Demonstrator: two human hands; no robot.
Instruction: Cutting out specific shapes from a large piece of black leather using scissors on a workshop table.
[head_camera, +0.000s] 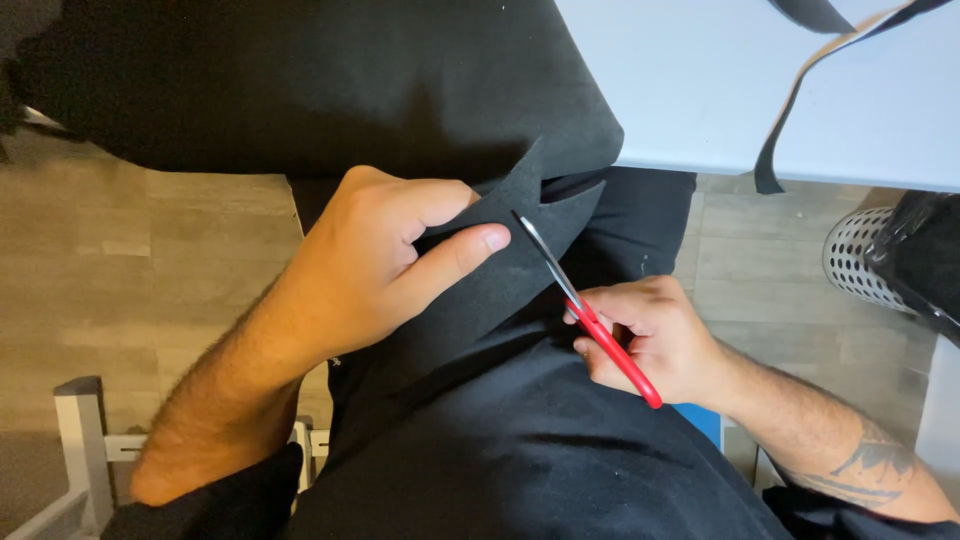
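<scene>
Head view: the left hand (370, 265) pinches a matte black, felt-like fabric sheet (500, 270) between thumb and curled fingers, above the lap. The right hand (650, 340) has its fingers closed through the red handles of steel-bladed scissors (585, 305), whose blades are parted at the sheet's notched edge. A smooth white table (700, 90) carries black strips (800, 100); beside it stand a perforated white bin (860, 260) and a grey wood-grain floor (150, 240).

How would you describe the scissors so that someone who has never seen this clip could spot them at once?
Start at the pale table at the upper right, then drop to the person's lap below its edge. There the right hand grips the scissors, whose blades bite into a sheet of black foam pinched by the left hand. Their bright red handles stand out against all the black around them.
</scene>
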